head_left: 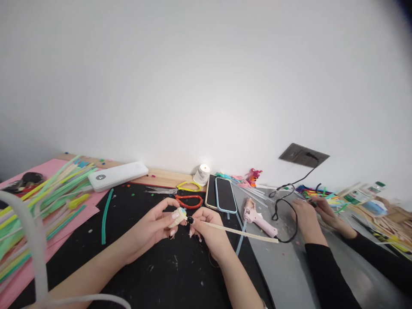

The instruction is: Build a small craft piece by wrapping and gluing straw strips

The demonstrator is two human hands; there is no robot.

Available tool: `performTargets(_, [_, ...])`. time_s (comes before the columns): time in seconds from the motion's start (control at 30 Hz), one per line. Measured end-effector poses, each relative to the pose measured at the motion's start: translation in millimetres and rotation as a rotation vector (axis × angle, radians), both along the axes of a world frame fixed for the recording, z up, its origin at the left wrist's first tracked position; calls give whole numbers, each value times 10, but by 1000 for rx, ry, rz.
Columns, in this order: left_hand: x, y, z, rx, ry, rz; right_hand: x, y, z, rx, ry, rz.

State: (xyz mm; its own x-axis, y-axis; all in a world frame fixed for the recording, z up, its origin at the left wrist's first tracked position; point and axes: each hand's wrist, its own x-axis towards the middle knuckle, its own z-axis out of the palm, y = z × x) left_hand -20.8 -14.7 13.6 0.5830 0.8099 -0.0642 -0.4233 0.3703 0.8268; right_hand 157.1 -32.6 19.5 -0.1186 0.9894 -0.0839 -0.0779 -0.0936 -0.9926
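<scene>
My left hand (pixel 161 224) pinches a small cream-coloured coiled piece (pixel 177 217) with a bit of blue and green at its top. From that piece a long cream pipe cleaner (pixel 241 233) runs off to the right. Close beside it, my right hand (pixel 206 228) grips the pipe cleaner near the coil between thumb and fingers. Both hands hover over the black mat (pixel 128 274). Just behind them lie scissors (pixel 188 201) with one yellow and one red handle loop, blades pointing left.
Pipe cleaners (pixel 58 201) lie heaped on pink paper at left, near a white oblong device (pixel 119 175). Two phones (pixel 225 195), a pink glue gun (pixel 262 221) with its cord and a white cup (pixel 203 174) stand behind. A co-worker's hands (pixel 309 219) work at right.
</scene>
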Motion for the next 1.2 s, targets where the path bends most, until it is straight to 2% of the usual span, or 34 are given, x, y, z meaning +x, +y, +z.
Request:
performTargets(0.2, [-14, -3, 42, -39, -28, -64, 14, 3, -12, 24, 19, 0])
performTargets(0.47, [-41, -23, -13, -83, -74, -106, 26, 6, -47, 17, 10, -18])
performTargets(0.73, [-66, -16, 36, -164, -118, -150, 33, -5, -42, 45, 80, 56])
performTargets(1.2, [-91, -46, 28, -153, -139, -253, -30, -35, -24, 13, 115, 25])
